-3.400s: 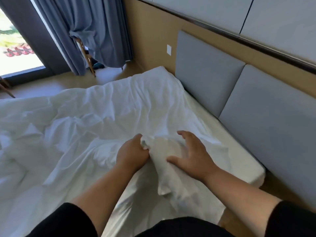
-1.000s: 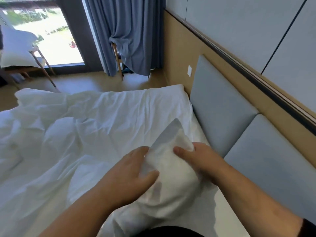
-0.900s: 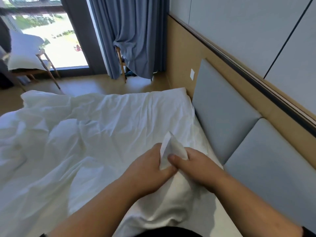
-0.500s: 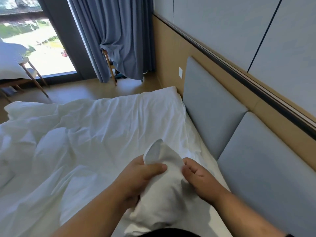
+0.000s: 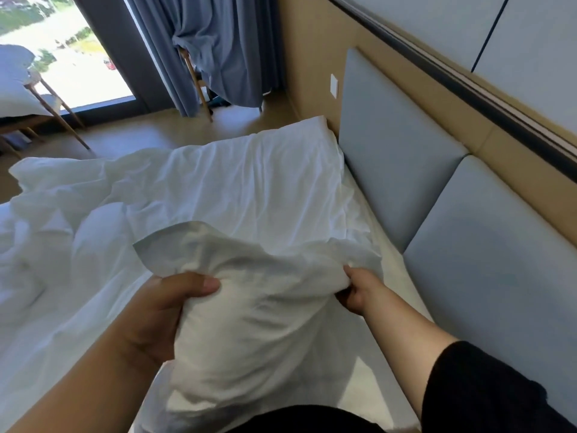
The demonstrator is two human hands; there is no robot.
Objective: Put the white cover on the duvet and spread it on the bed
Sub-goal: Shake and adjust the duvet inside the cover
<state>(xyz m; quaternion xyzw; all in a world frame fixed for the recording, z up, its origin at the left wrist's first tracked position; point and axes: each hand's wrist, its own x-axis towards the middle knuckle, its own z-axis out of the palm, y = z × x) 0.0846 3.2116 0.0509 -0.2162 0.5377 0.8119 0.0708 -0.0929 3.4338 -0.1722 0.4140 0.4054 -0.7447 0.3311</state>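
Left hand point(image 5: 156, 310) and right hand point(image 5: 359, 292) grip duvet point(image 5: 259, 307)

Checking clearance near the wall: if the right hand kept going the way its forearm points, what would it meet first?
Probably the bunched white cover that the right hand already grips; beyond it lies rumpled white bedding. Depth is unclear.

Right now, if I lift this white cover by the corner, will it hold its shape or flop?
Probably flop: the white cover sags and creases between the left hand and right hand. It likely weighs little, since a fingertip grip holds it up.
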